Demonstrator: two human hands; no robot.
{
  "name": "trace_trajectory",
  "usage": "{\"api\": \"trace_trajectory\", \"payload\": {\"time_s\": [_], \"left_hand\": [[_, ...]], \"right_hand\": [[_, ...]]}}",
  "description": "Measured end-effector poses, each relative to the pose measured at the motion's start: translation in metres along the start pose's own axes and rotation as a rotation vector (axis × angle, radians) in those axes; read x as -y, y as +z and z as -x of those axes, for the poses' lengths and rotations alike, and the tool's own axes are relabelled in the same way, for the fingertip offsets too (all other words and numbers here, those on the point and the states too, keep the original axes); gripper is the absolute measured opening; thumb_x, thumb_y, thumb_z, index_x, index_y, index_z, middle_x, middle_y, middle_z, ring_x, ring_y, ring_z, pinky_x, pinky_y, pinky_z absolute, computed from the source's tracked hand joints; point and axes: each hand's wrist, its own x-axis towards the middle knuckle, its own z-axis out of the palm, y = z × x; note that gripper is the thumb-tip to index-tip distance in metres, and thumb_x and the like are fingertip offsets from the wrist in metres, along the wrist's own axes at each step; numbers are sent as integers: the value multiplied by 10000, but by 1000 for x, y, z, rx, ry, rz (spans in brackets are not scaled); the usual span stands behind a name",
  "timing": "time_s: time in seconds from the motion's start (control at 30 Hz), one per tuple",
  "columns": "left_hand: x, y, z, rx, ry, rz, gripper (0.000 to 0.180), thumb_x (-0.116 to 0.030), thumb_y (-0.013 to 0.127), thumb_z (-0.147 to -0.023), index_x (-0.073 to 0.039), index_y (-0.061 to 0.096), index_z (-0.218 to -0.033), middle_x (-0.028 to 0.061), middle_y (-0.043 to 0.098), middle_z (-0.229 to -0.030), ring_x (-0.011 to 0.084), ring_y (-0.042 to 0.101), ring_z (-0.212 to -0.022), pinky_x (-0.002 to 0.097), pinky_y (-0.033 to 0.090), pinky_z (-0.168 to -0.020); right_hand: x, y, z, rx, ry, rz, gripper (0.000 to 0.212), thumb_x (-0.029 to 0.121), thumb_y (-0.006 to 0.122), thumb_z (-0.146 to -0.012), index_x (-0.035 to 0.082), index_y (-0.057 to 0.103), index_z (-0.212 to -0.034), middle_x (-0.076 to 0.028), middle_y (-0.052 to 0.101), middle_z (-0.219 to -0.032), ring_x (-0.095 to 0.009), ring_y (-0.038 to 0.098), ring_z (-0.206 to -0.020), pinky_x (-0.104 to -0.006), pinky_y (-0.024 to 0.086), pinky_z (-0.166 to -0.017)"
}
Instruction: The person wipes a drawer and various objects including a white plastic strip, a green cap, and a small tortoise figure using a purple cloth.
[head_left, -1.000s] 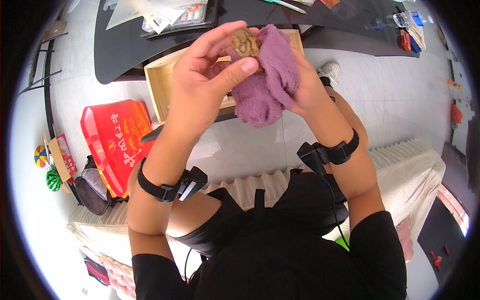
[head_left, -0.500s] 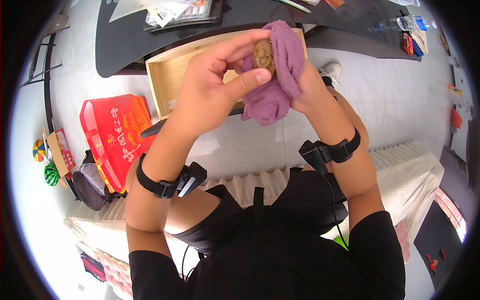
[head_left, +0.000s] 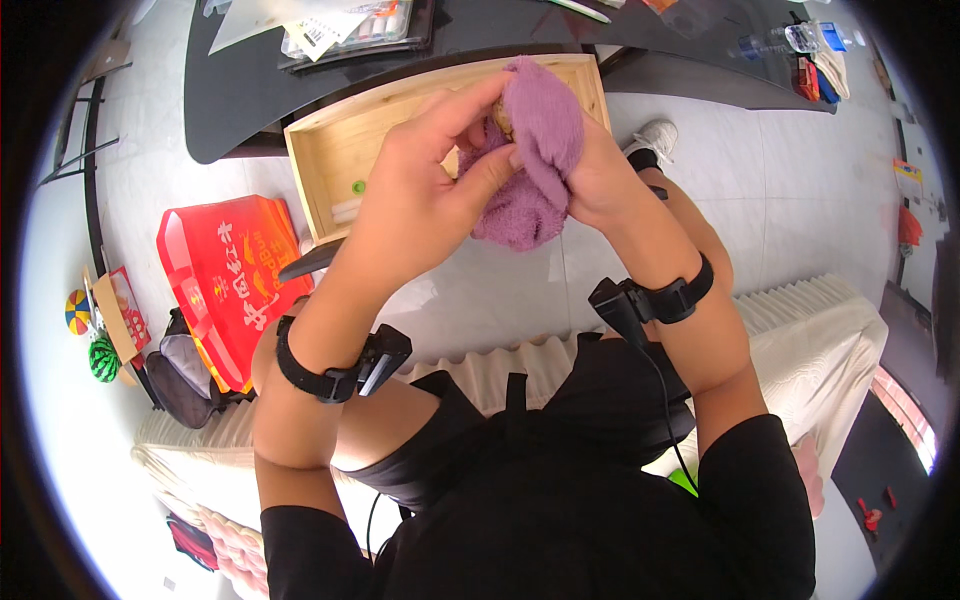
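Above the open drawer, my left hand (head_left: pixel 425 180) pinches a small brown, lumpy, carved-looking object (head_left: pixel 503 122) between thumb and fingers. Most of that object is hidden under a purple towel (head_left: pixel 540 125). Behind the towel, my right hand (head_left: pixel 600 178) grips it from the right side, and its fingertips are covered by the cloth. The towel wraps over the object's right side and top, and its loose end hangs down between my hands.
Beneath my hands a pale wooden drawer (head_left: pixel 325 160) sticks out from a black desk (head_left: pixel 235 105), with a green cap-like piece (head_left: pixel 359 187) inside. A red bag (head_left: pixel 215 285) stands at the left. Papers (head_left: pixel 320 35) and a plastic bottle (head_left: pixel 800 40) lie on the desk.
The towel has been drawn further over the brown object, which now shows only in part. Both hands have shifted slightly left. The green piece in the drawer has come into sight.
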Motion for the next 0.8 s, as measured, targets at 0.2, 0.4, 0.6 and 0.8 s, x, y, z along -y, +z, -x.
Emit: {"api": "trace_trajectory", "payload": {"time_s": [0.2,0.4,0.6,0.8], "left_hand": [[0,-4,-4,-5,-24,59,436,-5,659,-812,-12,531,-1228,57,616,-996,118,540,-833,254,459,-787],[-10,-4,-8,-13,-112,312,422,-26,644,-836,-35,508,-1235,64,639,-1102,98,577,-938,232,462,-778],[-17,-2,-7,-39,-83,385,406,-9,619,-853,-27,503,-1242,77,613,-1169,121,584,-996,257,465,-841],[-7,6,1,-84,81,-315,414,12,632,-785,-48,556,-1188,136,606,-895,268,599,-795,337,472,-688]], "right_hand": [[-3,-9,-6,81,28,-82,297,224,498,-935,8,552,-1130,-84,614,-1011,-134,619,-838,-296,531,-773],[-13,-18,-8,306,-44,-609,364,256,422,-971,2,494,-1222,-125,569,-1162,-195,594,-1002,-351,517,-869],[0,-9,1,324,-73,-621,417,271,419,-970,-4,453,-1282,-137,547,-1210,-209,571,-1065,-365,493,-919],[-14,-14,-7,192,-34,-363,316,218,499,-938,-3,551,-1158,-101,616,-1077,-167,624,-928,-311,523,-822]]}}
